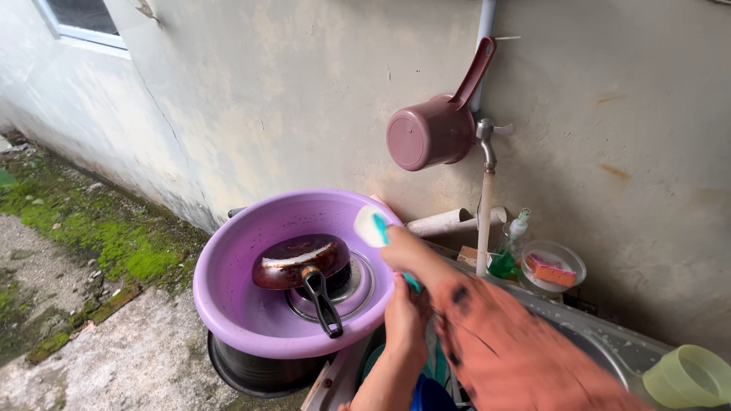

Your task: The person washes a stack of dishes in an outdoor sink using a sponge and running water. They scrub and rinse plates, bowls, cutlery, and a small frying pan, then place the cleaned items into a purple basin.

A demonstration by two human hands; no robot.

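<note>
- A white-and-teal utensil (372,227) is held over the purple basin's (228,297) rim, gripped by the right hand (396,243), largely hidden.
- The left hand (406,320) is lowered beside the basin; its grip cannot be told.
- A dark frying pan (301,261) lies inside the basin.

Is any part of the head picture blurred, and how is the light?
In the head view, the light is soft daylight with no hard shadows; the right hand and its orange sleeve are smeared by motion, while the purple basin and the frying pan stay sharp, with small glare on the pan's wet underside.
</note>
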